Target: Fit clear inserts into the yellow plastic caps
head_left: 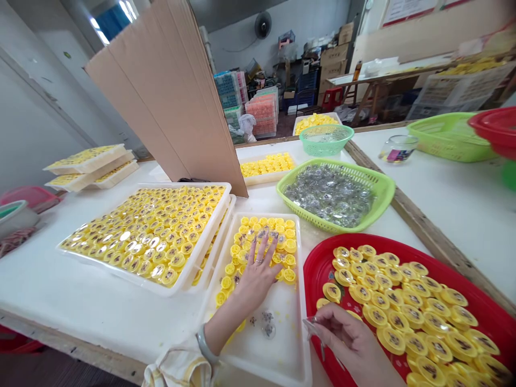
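Note:
My left hand (258, 274), a ring on one finger, reaches over a white tray (278, 355). Its spread fingers touch the small round yellow pieces (243, 236) standing in the tray's far part. A few transparent discs with dark prints lie among these pieces, and a loose transparent disc (268, 325) rests on the tray floor. At the tray's right edge my right hand (349, 338) pinches a few transparent plastic discs (315, 329). Beside it, a red round tray (322, 258) holds many yellow pieces topped with printed discs (397, 321).
Behind the red tray sits a green basket (381, 201) full of transparent discs. Stacked white trays (185, 277) of printed yellow pieces stand at left. A cardboard sheet (169, 91) rises behind them. A wooden strip (419, 220) crosses the table at right.

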Motion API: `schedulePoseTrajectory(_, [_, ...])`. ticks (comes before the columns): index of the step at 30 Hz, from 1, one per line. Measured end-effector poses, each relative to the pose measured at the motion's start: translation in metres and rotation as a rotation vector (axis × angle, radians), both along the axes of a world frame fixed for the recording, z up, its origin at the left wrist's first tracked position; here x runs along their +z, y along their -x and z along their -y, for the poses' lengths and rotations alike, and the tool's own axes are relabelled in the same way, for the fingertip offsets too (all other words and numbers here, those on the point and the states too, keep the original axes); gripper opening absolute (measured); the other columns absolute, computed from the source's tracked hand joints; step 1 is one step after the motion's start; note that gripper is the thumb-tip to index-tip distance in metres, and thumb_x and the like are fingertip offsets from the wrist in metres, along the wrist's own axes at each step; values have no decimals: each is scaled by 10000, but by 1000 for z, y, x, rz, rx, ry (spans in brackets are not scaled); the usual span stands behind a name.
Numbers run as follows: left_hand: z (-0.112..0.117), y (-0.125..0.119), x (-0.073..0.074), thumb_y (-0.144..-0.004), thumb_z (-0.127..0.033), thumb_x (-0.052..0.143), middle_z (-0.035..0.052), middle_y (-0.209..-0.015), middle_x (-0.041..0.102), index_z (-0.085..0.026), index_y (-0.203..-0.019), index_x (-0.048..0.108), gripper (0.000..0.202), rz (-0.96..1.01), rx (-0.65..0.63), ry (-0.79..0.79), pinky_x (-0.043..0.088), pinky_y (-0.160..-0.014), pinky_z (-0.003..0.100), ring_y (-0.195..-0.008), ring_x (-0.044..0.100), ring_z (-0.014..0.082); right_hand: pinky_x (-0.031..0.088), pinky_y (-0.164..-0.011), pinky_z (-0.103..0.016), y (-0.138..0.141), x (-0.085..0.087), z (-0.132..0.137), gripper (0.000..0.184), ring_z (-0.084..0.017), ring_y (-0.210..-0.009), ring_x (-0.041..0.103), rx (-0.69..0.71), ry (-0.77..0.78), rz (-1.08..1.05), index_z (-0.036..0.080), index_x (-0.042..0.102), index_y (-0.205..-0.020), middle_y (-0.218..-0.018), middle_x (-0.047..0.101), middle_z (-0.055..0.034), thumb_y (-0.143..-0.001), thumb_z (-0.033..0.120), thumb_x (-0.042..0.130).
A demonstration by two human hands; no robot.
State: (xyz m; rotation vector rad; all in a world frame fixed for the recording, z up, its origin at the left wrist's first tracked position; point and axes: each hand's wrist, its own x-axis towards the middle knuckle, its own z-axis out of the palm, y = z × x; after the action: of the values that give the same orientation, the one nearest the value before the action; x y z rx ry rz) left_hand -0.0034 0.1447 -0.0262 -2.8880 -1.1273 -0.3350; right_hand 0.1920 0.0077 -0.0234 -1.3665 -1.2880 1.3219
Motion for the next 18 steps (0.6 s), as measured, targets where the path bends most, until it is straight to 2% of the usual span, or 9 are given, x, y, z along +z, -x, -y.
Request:
schedulePoseTrajectory(5, [5,7,-2,-743,-222,779,130,-1601,168,-218,-992,628,291,-23,-49,38,152,-1110,699,-1456,5,411,496,-723,-228,0,1,-1,234,-152,-772,588,-31,-4,-49,223,618,-852,-826,613,-9,-878,453,586])
schedulePoseTrajectory(9, [17,12,5,-750,-288,775,130,-1596,182,-218,-965,619,275,-27,-63,88,175,-1103,693,-1460,34,411,495,-720,-201,0,3,-7,229,-142,-776,588,-120,-13,-72,219,650,-800,-813,642,-12,-829,445,661])
schedulePoseTrajectory(12, [29,13,20,-811,-301,710,126,-1567,268,-217,-1011,588,249,29,-74,181,157,-1125,659,-1467,79,381,450,-516,-161,1,5,-10,288,-85,-562,529,-207,128,-239,204,643,-764,-642,613,19,-758,478,733])
schedulePoseTrajectory(15, [44,12,42,-852,-276,651,93,-1406,515,-221,-1063,548,241,183,-107,401,98,-1176,566,-1427,289,288,389,-380,-167,4,12,-8,359,-66,-409,467,-243,267,-445,205,598,-783,-547,592,41,-704,511,769])
schedulePoseTrajectory(16, [49,11,49,-845,-266,656,77,-1308,593,-223,-1083,540,268,246,-110,488,127,-1183,523,-1370,394,256,418,-390,-180,5,16,-7,365,-77,-413,499,-246,296,-511,206,584,-790,-566,618,30,-696,499,781])
schedulePoseTrajectory(18, [57,10,61,-820,-265,686,44,-1164,655,-228,-1101,548,315,377,-88,650,321,-1113,405,-1188,563,207,473,-432,-199,8,25,-5,357,-101,-454,572,-245,339,-650,208,562,-784,-622,672,1,-686,450,806])
